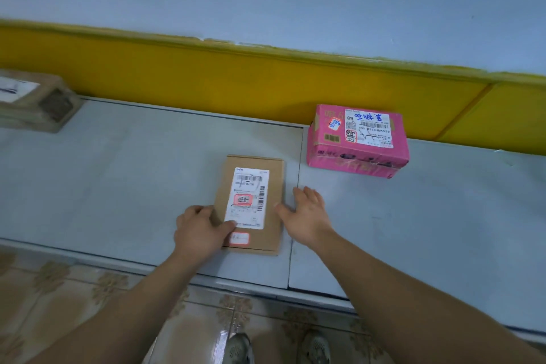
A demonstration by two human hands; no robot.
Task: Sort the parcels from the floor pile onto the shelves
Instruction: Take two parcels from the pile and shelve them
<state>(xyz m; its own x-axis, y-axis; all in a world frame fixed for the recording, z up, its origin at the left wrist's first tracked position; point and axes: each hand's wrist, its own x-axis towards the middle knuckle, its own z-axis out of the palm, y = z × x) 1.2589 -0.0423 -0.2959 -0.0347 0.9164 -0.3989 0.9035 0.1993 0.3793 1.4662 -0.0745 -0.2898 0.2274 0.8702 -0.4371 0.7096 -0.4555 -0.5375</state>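
Note:
A flat brown cardboard parcel (251,204) with a white shipping label lies on the pale grey shelf (118,180). My left hand (201,230) grips its near left edge, thumb on the label's lower corner and fingers curled over the side. Just beside the parcel's right edge my right hand (307,213) is spread with straight fingers, thumb near or touching the cardboard. Farther back on the right a pink box (357,142) with a white label stands against the yellow wall band.
A brown taped box (35,100) sits at the far left of the shelf. A yellow band (236,80) runs along the wall behind. A seam (295,216) splits the shelf into two panels. Patterned floor tiles (74,289) and my shoes (239,349) lie below the shelf's front edge.

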